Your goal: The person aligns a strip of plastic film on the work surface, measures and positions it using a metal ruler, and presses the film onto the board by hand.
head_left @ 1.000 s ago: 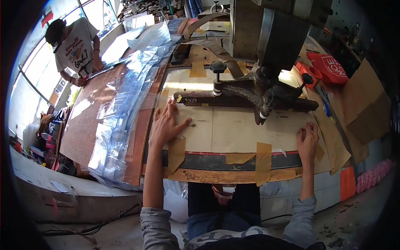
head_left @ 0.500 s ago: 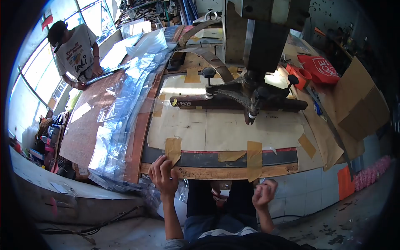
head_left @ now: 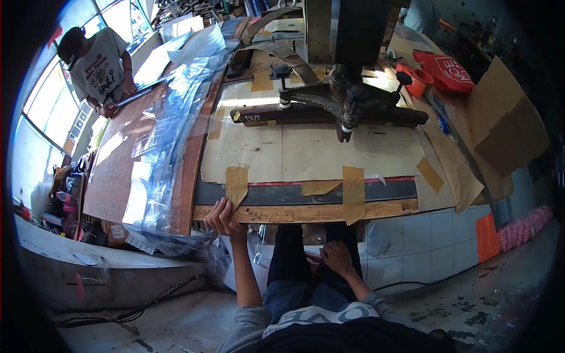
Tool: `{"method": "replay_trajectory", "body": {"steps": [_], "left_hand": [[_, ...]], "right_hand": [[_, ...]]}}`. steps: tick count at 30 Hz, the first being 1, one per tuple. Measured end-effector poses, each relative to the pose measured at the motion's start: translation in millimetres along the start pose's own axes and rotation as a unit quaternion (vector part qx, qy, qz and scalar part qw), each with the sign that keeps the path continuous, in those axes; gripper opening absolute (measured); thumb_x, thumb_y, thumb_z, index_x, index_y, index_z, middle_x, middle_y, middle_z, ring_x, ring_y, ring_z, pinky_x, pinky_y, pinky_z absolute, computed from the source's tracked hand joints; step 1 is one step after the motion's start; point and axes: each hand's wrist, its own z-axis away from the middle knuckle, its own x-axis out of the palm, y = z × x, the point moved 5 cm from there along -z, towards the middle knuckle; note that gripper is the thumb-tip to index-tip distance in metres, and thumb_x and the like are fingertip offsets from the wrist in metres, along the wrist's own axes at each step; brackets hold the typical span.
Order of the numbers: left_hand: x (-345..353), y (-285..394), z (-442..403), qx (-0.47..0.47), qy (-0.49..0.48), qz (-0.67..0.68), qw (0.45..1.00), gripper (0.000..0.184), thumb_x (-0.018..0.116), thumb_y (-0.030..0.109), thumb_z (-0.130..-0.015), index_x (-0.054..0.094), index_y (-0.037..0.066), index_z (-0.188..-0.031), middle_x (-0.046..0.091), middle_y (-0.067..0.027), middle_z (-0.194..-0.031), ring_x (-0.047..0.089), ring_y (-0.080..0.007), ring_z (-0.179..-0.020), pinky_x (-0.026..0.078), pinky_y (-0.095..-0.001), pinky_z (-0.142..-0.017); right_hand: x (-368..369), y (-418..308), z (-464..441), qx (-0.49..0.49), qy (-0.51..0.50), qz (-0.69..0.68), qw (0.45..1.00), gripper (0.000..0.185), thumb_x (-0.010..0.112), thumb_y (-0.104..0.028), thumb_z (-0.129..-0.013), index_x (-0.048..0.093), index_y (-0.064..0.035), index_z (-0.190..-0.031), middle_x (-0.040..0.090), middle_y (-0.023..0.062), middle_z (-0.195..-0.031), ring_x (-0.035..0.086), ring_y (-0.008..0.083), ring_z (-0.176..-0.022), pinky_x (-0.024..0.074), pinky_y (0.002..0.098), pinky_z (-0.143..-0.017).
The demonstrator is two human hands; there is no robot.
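My left hand (head_left: 223, 220) rests at the front of the worktable, its fingers curled over the wooden edge strip (head_left: 282, 214) beside a piece of brown tape (head_left: 236, 183). Lower down, my right hand (head_left: 337, 257) is over my thigh, fingers loosely apart, with no object visible in it. In front of me a cream sheet (head_left: 235, 150) lies taped on the tabletop, with a dark grey strip (head_left: 271, 195) along its near side. Across the sheet stands a dark metal bar (head_left: 376, 115), held by a black clamp-like machine head (head_left: 329, 94).
Clear plastic sheets (head_left: 182, 123) cover the table's left part, where another person (head_left: 100, 65) handles a dark, long object. To the right are a red bag (head_left: 444, 73), an orange tape roll (head_left: 419, 82) and a cardboard box (head_left: 500, 126). Cables (head_left: 141, 312) lie on the floor.
My right hand has moved left and down from beside the table edge to over my thigh, its fist loosening. My left hand stays at the edge. The view has shifted slightly.
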Motion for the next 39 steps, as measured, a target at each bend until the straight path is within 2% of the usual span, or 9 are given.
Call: {"method": "replay_trajectory", "body": {"steps": [4,10,11,14,15,30,35,38,39], "left_hand": [[0,-2,3,0.009,-0.017,-0.009,1.0,0.058,0.017,0.037,-0.102,0.065,0.007,-0.09,0.067,-0.0092,-0.099,0.062,-0.0272,-0.094,0.041,-0.0417,-0.09],[0,-1,1,0.021,0.004,0.001,1.0,0.055,0.019,0.037,-0.101,0.064,0.006,-0.088,0.068,-0.0101,-0.096,0.063,-0.0281,-0.09,0.043,-0.0423,-0.085],[1,-4,5,0.019,0.008,0.003,1.0,0.056,0.019,0.04,-0.102,0.065,0.01,-0.091,0.068,-0.0064,-0.1,0.063,-0.023,-0.092,0.039,-0.0393,-0.085],[1,-5,7,0.04,0.023,-0.001,0.999,0.054,0.021,0.036,-0.101,0.063,0.006,-0.087,0.068,-0.0104,-0.095,0.063,-0.0277,-0.088,0.043,-0.0422,-0.082],[2,-5,8,0.03,0.023,0.006,0.999,0.055,0.019,0.04,-0.102,0.064,0.01,-0.093,0.068,-0.0067,-0.099,0.062,-0.0226,-0.091,0.039,-0.0391,-0.084],[0,-7,19,0.012,0.022,-0.01,1.0,0.053,0.018,0.043,-0.102,0.06,0.012,-0.095,0.065,-0.0034,-0.098,0.059,-0.0204,-0.095,0.037,-0.0382,-0.087],[-2,-13,29,-0.007,0.0,-0.035,0.999,0.057,0.01,0.047,-0.101,0.055,0.012,-0.108,0.061,-0.0077,-0.11,0.054,-0.0239,-0.11,0.031,-0.0443,-0.104],[1,-20,36,-0.01,0.068,-0.057,0.996,0.061,0.008,0.048,-0.1,0.054,0.01,-0.113,0.06,-0.0099,-0.113,0.054,-0.0256,-0.11,0.029,-0.0465,-0.106],[0,-22,39,0.005,0.064,-0.075,0.995,0.066,0.005,0.046,-0.1,0.054,0.007,-0.119,0.059,-0.0119,-0.117,0.051,-0.0266,-0.116,0.023,-0.0496,-0.112]], "right_hand": [[6,-9,5,-0.029,-0.022,0.036,0.999,0.021,0.062,-0.025,-0.084,0.066,-0.0068,-0.074,0.062,0.0063,-0.08,0.057,0.023,-0.085,0.043,0.0373,-0.077],[11,-9,-2,-0.024,-0.056,0.061,0.996,0.021,0.061,-0.026,-0.083,0.066,-0.0074,-0.075,0.063,0.0055,-0.081,0.057,0.0226,-0.086,0.0427,0.0372,-0.078],[11,-8,-3,-0.023,-0.051,0.062,0.997,0.021,0.061,-0.026,-0.083,0.066,-0.0074,-0.075,0.063,0.0056,-0.081,0.057,0.0226,-0.086,0.0426,0.0372,-0.078],[12,-6,-4,-0.019,-0.044,0.063,0.997,0.022,0.061,-0.027,-0.083,0.066,-0.0074,-0.075,0.063,0.0056,-0.082,0.057,0.0225,-0.086,0.0425,0.0373,-0.078],[12,-6,-5,-0.019,-0.047,0.065,0.997,0.022,0.061,-0.027,-0.083,0.066,-0.0075,-0.075,0.063,0.0056,-0.082,0.057,0.0224,-0.087,0.0424,0.0374,-0.078],[12,-14,-18,-0.004,-0.114,0.065,0.991,0.024,0.059,-0.028,-0.084,0.066,-0.0085,-0.073,0.063,0.0048,-0.079,0.058,0.0208,-0.085,0.0433,0.0379,-0.079],[6,-15,-34,0.021,-0.1,-0.011,0.995,0.023,0.059,-0.028,-0.084,0.068,-0.0064,-0.08,0.065,0.008,-0.084,0.062,0.0255,-0.087,0.0461,0.0422,-0.079],[-6,-20,-49,0.007,0.039,0.03,0.999,0.022,0.059,-0.027,-0.085,0.067,-0.0093,-0.075,0.066,0.0083,-0.078,0.065,0.0284,-0.082,0.0472,0.0443,-0.076],[-6,-18,-53,0.024,0.024,-0.014,0.999,0.021,0.059,-0.027,-0.084,0.067,-0.0097,-0.075,0.066,0.008,-0.076,0.065,0.0284,-0.081,0.0472,0.0436,-0.076]]}}
